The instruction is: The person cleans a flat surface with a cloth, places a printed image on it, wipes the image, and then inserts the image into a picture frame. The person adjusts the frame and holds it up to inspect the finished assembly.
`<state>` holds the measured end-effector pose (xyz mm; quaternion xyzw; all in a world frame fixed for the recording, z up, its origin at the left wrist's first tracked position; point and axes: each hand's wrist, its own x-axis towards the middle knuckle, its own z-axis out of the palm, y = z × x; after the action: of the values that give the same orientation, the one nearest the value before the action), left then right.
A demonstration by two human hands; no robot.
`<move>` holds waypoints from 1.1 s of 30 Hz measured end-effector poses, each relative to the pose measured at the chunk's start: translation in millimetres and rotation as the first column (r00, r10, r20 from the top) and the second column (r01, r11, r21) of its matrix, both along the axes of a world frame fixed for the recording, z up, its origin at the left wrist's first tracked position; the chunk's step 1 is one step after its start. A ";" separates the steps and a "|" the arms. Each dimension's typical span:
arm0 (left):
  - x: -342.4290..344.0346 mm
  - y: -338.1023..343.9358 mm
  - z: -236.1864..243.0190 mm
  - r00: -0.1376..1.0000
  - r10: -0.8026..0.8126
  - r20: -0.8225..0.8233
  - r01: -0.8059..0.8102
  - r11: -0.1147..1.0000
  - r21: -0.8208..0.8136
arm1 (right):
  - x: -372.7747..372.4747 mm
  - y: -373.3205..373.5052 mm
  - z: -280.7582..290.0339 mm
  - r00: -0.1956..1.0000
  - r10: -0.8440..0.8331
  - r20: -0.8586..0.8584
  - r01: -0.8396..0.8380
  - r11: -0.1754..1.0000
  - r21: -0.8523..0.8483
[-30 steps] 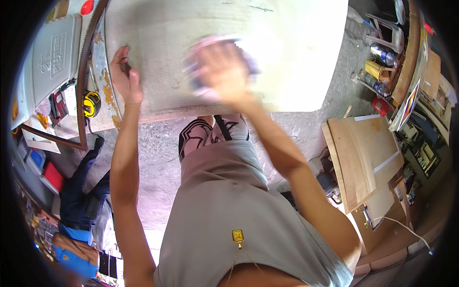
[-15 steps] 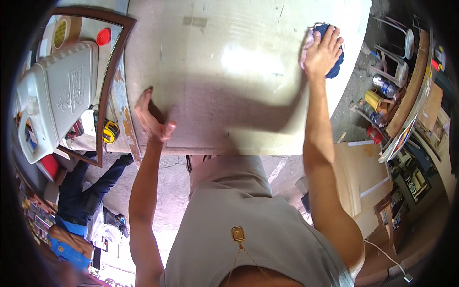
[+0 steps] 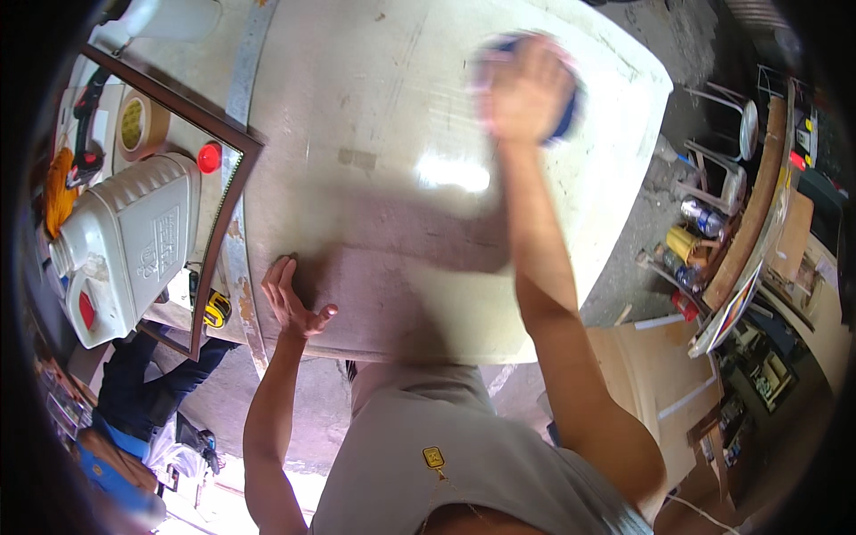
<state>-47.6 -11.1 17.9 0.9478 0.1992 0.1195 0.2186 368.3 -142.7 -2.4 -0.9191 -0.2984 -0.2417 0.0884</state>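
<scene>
My right hand (image 3: 532,94) presses down on a bunched dark blue and pink cloth (image 3: 569,111), its fingers lying over it. Both are smeared by motion on the far right part of a pale, scuffed tabletop (image 3: 383,107). Near the table's front edge, my left hand (image 3: 294,303) rests on the surface with its fingers and thumb apart, holding nothing. The arms' shadows fall across the board between the two hands.
On the left lie a brown frame (image 3: 223,187), a pale plastic jug (image 3: 147,232), a roll of tape (image 3: 141,125), a red cap (image 3: 209,158) and a yellow tape measure (image 3: 217,308). Stools (image 3: 727,174) and bottles (image 3: 700,217) stand right. A person (image 3: 134,392) is at lower left.
My right hand has swept the cloth leftward over the tabletop. My left hand remains by the front edge. The view has shifted, with more of the table's far side showing.
</scene>
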 end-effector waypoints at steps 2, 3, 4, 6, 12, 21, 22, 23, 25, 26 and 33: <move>-3.4 -2.5 -1.2 1.000 0.012 -0.007 -0.012 1.000 -0.009 | -29.2 87.0 35.6 0.759 0.246 -0.603 -0.327 0.945 -0.026; -0.2 -1.9 0.3 1.000 0.006 0.001 -0.006 1.000 -0.014 | -35.5 102.7 9.6 0.782 0.532 -0.325 -0.524 0.843 0.120; -0.9 -1.2 1.2 1.000 0.006 0.008 -0.006 1.000 -0.018 | -21.2 117.8 27.6 0.759 0.515 -0.400 -0.559 0.829 0.006; -4.6 -2.6 2.7 0.999 0.013 0.030 -0.012 0.999 -0.040 | 17.0 150.8 96.4 0.659 0.374 -0.652 -0.712 0.589 -0.382; -9.9 7.1 1.2 0.996 0.019 0.091 0.002 0.975 -0.221 | -5.6 157.7 -3.8 0.753 0.616 -0.230 -0.642 0.765 -0.054; -20.8 9.6 -22.9 0.844 0.216 0.492 0.141 0.795 -0.590 | -296.9 37.9 26.7 0.531 0.593 -0.605 -0.740 0.672 0.009; -20.5 13.4 -22.3 0.847 0.225 0.481 0.157 0.759 -0.632 | -321.6 29.0 23.4 0.498 0.635 -0.590 -0.738 0.668 0.095; -19.8 16.9 -21.5 0.852 0.234 0.469 0.173 0.720 -0.672 | -346.6 19.2 20.8 0.489 0.658 -0.574 -0.735 0.665 0.136; -19.7 23.9 -21.6 0.855 0.227 0.466 0.200 0.685 -0.701 | -385.8 6.5 26.2 0.480 0.691 -0.540 -0.739 0.651 0.177; -20.2 28.9 -22.8 0.855 0.209 0.475 0.218 0.686 -0.694 | -399.3 2.0 29.5 0.485 0.698 -0.527 -0.743 0.647 0.173; -21.7 27.6 -15.3 0.879 0.049 0.474 0.272 0.764 -0.585 | -369.3 -131.0 32.7 0.727 0.371 -0.577 -0.511 0.854 -0.095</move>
<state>-69.2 16.5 2.6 0.7709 0.1111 0.2534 0.5737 -1.0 -273.7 30.3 -0.8539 -0.5002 0.0939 0.1088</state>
